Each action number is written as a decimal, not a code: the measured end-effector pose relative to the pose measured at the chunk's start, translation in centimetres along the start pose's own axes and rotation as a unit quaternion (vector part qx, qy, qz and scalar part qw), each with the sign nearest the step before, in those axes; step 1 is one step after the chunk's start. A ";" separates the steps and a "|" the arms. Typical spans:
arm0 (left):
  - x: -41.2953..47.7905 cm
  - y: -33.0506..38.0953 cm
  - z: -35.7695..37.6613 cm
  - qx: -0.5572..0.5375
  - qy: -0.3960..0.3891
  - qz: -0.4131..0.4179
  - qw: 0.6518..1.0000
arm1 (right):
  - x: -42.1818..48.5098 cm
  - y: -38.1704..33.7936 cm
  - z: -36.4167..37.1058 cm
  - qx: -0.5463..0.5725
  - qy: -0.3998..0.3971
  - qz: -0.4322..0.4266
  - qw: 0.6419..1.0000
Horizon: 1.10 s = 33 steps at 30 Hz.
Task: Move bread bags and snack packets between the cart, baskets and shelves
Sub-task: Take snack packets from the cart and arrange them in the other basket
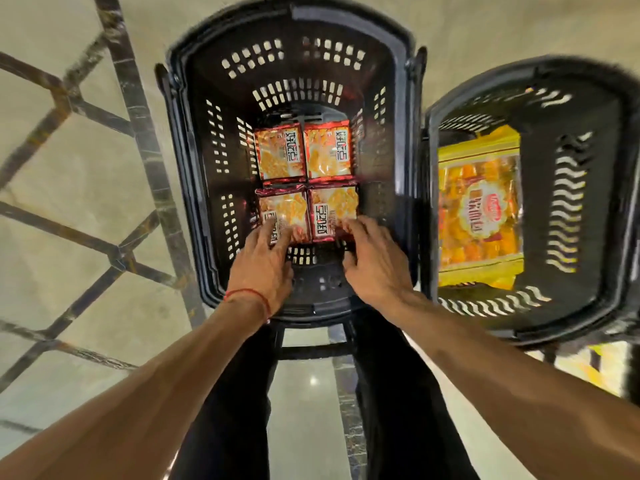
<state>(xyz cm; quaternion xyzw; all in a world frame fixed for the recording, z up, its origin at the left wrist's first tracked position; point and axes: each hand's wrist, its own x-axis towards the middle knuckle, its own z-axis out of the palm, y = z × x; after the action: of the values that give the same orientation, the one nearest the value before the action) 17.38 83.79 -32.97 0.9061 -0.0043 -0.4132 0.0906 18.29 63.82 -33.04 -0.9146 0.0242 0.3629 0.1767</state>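
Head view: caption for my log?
Left hand and right hand touch the near two of four orange snack packets in a black plastic basket, yellow bag in neighbouring basket.

Left hand (265,263), right hand (375,265) on packets (329,154), basket (204,147)

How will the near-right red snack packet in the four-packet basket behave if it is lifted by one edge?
The near-right snack packet is probably light: a thin pouch lying flat. Its glossy film reflects light, so it may slip under the right hand. Lifted by one edge it would likely sag, and the cracker-like contents could crack.
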 end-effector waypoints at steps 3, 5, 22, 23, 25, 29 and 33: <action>-5.9 3.2 -5.6 0.039 0.045 0.029 0.998 | -6.4 -0.8 -6.2 -0.069 0.031 -0.053 0.996; -9.8 5.4 -8.7 0.059 0.071 0.043 0.995 | -10.3 -1.1 -10.1 -0.093 0.067 -0.062 0.991; -36.1 14.6 -13.8 0.139 0.259 0.188 0.937 | -40.1 0.4 -19.9 -0.136 0.289 -0.023 0.947; -37.4 15.0 -13.6 0.147 0.261 0.203 0.932 | -41.9 0.7 -19.7 -0.126 0.307 -0.016 0.943; -39.8 16.2 -13.3 0.166 0.263 0.228 0.923 | -45.1 1.4 -19.2 -0.110 0.338 -0.008 0.935; -43.8 19.5 -12.2 0.202 0.267 0.277 0.901 | -50.9 4.2 -18.1 -0.106 0.368 0.034 0.923; -46.6 24.7 -11.0 0.237 0.271 0.318 0.877 | -55.9 9.1 -17.4 -0.108 0.402 0.070 0.906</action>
<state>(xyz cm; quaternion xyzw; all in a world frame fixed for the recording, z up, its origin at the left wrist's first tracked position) -3.35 65.12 13.09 0.9268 -0.3655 -0.0866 -0.0024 -12.98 44.71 13.44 -0.9924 0.1178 -0.0241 0.0259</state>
